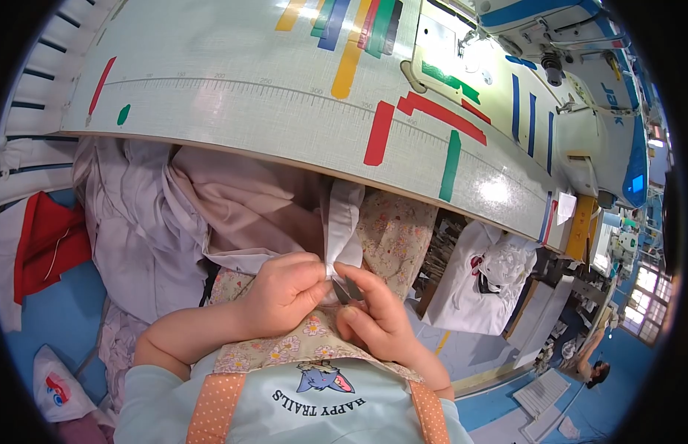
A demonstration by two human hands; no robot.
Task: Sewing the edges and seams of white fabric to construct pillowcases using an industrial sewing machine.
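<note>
Closest in, the left hand (285,290) is pinched shut on the edge of a white fabric strip (342,226), down in the lap just below the table edge, and the right hand (375,314) grips what looks like a small pair of dark snips (347,290) right against that same edge, both resting over a floral apron (392,233). Honestly the risk here is that the blades sit so near the left fingertips that a slip could nick skin, or bite into the cloth instead of a thread, since the strip hangs loose and could shift. A pile of pale lilac fabric (148,222) sits to the left and could drag things sideways. On the floor at lower left there's a white bag (57,385) with a red and blue mark. Farther out, the sewing table (233,96) carries tape strips as guides: red ones, green ones, a yellow-orange one, blue ones near the white and blue sewing machine (595,81) at upper right. Can't read anything else.
</note>
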